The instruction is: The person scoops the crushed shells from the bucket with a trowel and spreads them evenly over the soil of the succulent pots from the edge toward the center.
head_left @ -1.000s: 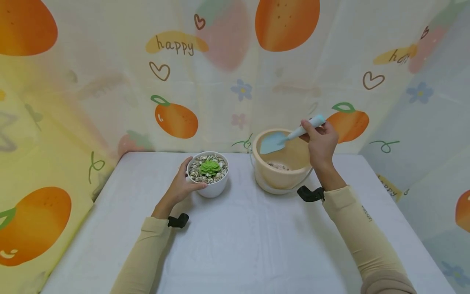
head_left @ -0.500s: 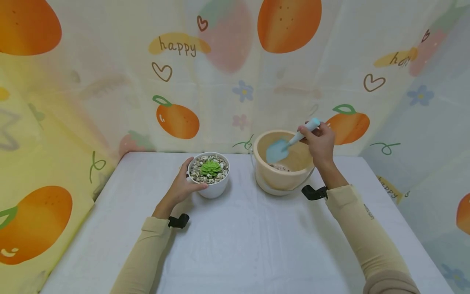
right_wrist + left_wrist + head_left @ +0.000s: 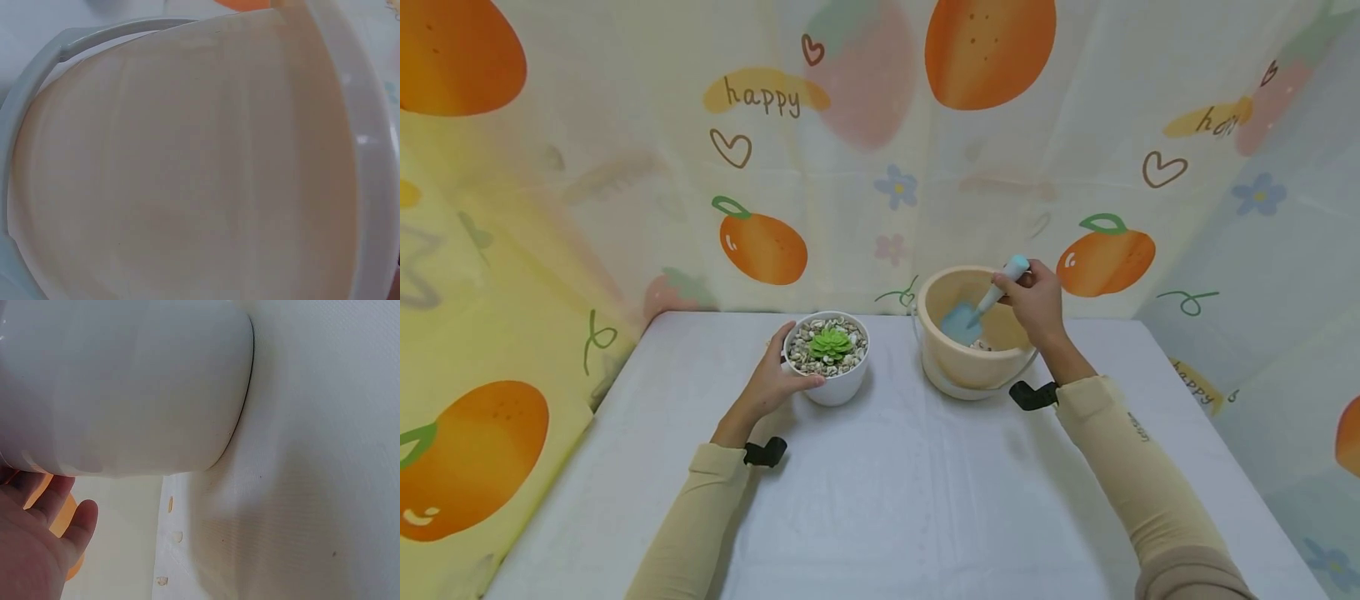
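Observation:
My left hand (image 3: 775,372) holds the rim and side of a white plant pot (image 3: 837,387), thumb in front. Grey-white pebbles (image 3: 805,357) fill the pot around a green succulent (image 3: 831,343). In the left wrist view, the pot's smooth side (image 3: 125,387) stands upright on the cloth, with fingertips (image 3: 84,522) beside it. My right hand (image 3: 1036,304) grips the pale handle of a small blue trowel (image 3: 961,323). The trowel's blade points down inside a beige bucket (image 3: 951,360), close over a few pebbles (image 3: 981,344) at the bottom.
A white cloth (image 3: 880,500) covers the table. The bucket's grey handle (image 3: 19,112) hangs down along its outside. Small pale bits (image 3: 177,536) lie on the cloth near the pot. A fruit-printed curtain (image 3: 647,125) hangs right behind the table.
My right hand has moved left and down, lowering the trowel's blade deeper into the bucket and tilting its handle more upright. My left hand stays on the pot.

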Motion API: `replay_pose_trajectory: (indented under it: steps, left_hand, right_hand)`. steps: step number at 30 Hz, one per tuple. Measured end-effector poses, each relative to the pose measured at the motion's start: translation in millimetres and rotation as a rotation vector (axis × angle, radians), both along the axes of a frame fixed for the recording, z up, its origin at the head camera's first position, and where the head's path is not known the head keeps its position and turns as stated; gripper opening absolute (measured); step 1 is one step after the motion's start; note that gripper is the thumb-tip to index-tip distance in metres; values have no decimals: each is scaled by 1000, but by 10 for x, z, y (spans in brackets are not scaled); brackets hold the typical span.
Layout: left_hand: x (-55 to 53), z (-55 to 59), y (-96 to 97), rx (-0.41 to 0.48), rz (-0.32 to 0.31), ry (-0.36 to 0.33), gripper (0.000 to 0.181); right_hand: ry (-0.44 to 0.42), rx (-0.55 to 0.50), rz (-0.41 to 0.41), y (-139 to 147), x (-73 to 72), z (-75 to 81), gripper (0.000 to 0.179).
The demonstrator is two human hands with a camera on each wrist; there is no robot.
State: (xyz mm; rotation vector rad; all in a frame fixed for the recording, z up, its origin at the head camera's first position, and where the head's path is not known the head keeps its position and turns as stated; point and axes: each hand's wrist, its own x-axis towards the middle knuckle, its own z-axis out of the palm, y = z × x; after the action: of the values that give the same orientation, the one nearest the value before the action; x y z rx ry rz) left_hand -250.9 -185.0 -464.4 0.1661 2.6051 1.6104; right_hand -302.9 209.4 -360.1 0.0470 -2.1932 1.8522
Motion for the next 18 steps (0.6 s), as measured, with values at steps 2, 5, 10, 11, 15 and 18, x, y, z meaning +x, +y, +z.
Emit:
replay_pose_trajectory:
  steps: [2, 5, 10, 11, 15, 18]
  left_hand:
    - [0, -4, 1, -2, 2, 5, 113]
    - [-8, -3, 1, -2, 2, 8, 113]
    - [-6, 2, -1, 9, -1, 0, 114]
    - [-5, -1, 0, 9, 0, -1, 114]
    - [0, -9, 3, 6, 5, -2, 113]
    - [-3, -7, -1, 1, 6, 0, 114]
  right_hand:
    - [-27, 22, 6, -6, -2, -13, 31]
    - [-64, 54, 15, -11, -16, -25, 25]
    - [-99, 99, 34, -37, -60, -69, 23]
    - [-102, 108, 37, -45, -63, -79, 25]
    - [-136, 160, 41, -67, -68, -111, 29]
    - [-171, 193, 60, -74, -72, -108, 33]
